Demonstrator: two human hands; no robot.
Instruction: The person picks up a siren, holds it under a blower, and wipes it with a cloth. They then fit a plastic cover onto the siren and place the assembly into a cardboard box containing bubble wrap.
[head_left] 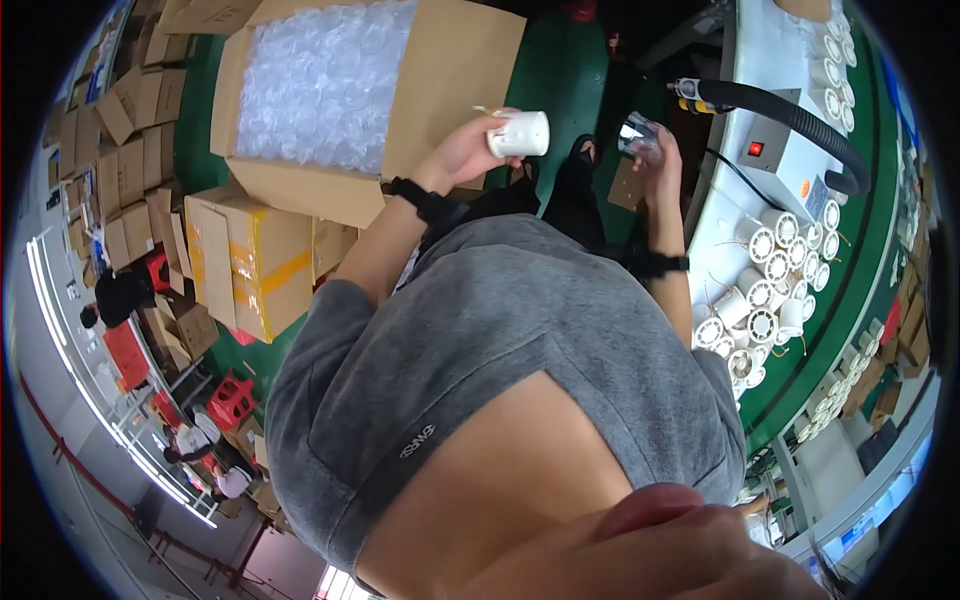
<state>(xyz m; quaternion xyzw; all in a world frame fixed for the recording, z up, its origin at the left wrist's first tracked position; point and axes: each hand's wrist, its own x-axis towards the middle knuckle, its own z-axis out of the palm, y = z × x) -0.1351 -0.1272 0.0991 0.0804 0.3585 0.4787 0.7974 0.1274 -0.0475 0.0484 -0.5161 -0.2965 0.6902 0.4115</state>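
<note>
**White cylinder in your left hand, clear plastic in your right**

Your left hand [468,150] grips a smooth white plastic cylinder [522,135], fingers curled around one end, a thin yellowish wire beside them. In the picture it lies over the flap of a large brown cardboard box [455,75], packed with clear, rounded plastic pieces [325,85].

Your right hand [662,160] holds a transparent plastic piece [638,138], narrowly pinched; you cannot tell its exact shape. That hand is near the long white counter [712,215], which carries a pale metal unit with a lit red switch [775,150], a black ribbed hose [790,108] and clustered white cylinders with slotted round ends [762,325].
</note>
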